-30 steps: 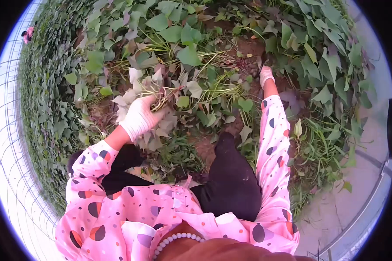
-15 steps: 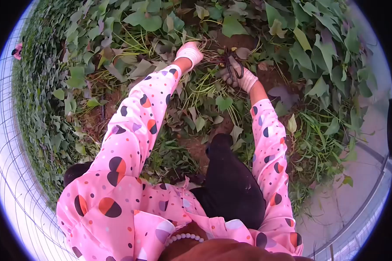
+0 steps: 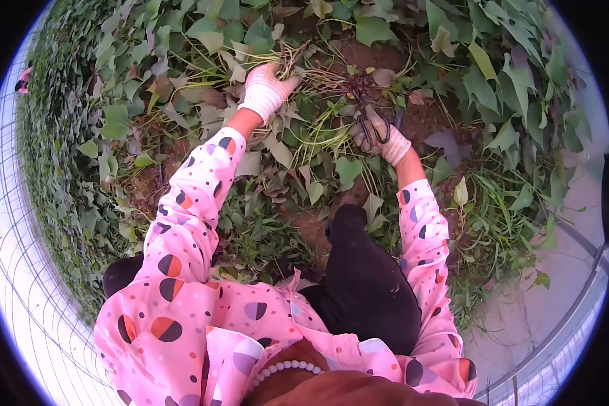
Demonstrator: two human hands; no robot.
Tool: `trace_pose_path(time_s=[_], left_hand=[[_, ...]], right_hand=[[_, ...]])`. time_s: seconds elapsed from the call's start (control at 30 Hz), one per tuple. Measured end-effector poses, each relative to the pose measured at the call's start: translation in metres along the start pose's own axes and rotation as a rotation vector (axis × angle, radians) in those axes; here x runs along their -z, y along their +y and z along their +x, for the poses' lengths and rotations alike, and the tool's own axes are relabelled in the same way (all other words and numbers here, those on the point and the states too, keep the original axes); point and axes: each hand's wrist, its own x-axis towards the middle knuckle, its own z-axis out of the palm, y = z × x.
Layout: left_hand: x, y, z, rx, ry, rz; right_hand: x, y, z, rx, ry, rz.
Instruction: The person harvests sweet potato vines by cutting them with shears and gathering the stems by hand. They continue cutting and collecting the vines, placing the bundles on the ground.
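My left hand (image 3: pixel 266 89), in a pale striped glove, is closed around a bunch of vine stems (image 3: pixel 291 59) whose ends stick out past the thumb. To its right, my right hand (image 3: pixel 380 139), in a glove with dirty grey fingers, grips scissors (image 3: pixel 388 130) by their black loop handles. The scissor blades are hard to make out among the stems. Just beyond them, reddish-purple stems (image 3: pixel 356 84) spread over the bare soil. Broad green leaves (image 3: pixel 348 170) hang below, between my two hands.
Dense leafy vines (image 3: pixel 68 183) stretch away on the left. Grass (image 3: pixel 497 216) grows along the right, beside a pale sheet wall (image 3: pixel 534 298) with a metal rail. My dark-clad knee (image 3: pixel 358 271) is bent below my right hand. A small pink figure (image 3: pixel 23 80) shows far left.
My left hand has moved left and slightly down, drawing the bunch of stems along. My right hand, with the scissors, has shifted a little down and right.
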Motion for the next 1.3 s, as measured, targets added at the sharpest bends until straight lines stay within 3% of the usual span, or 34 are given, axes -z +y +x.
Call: trace_pose_path(time_s=[0.07, 0.27, 0.4, 0.53, 0.6, 0.7, 0.9, 0.97, 1.1, 1.27, 1.3], left_hand=[[-0.008, 0.017, -0.006, -0.029, 0.062, 0.066], [-0.044, 0.025, 0.008, 0.024, -0.129, 0.368], [-0.055, 0.033, 0.003, 0.030, -0.210, 0.458], [-0.068, 0.034, 0.004, 0.046, -0.451, 0.614], [-0.086, 0.014, 0.002, -0.062, -0.357, 0.627], [-0.089, 0.020, -0.002, -0.040, -0.380, 0.670], [-0.099, 0.022, 0.002, -0.008, -0.346, 0.679], [-0.096, 0.024, -0.001, -0.003, -0.329, 0.629], [-0.080, 0.037, -0.011, 0.006, -0.288, 0.617], [-0.031, 0.015, -0.056, -0.035, -0.132, 0.518], [-0.010, 0.021, -0.074, 0.006, -0.086, 0.414]], right_hand=[[-0.007, -0.002, -0.005, -0.010, 0.052, -0.079], [-0.009, 0.002, -0.005, -0.132, 0.095, -0.130], [-0.007, -0.001, 0.004, -0.046, 0.072, -0.157], [-0.006, -0.004, 0.008, -0.009, 0.114, -0.119], [-0.005, -0.006, 0.010, -0.009, 0.123, -0.132], [-0.006, -0.008, 0.015, -0.050, 0.274, -0.248], [-0.010, -0.014, 0.007, 0.149, 0.342, -0.346], [-0.002, -0.015, 0.014, 0.005, 0.389, -0.638], [-0.001, 0.001, 0.013, 0.118, 0.468, -0.795], [-0.019, -0.010, -0.017, -0.009, 0.437, -0.566], [-0.020, -0.014, -0.023, 0.009, 0.356, -0.468]])
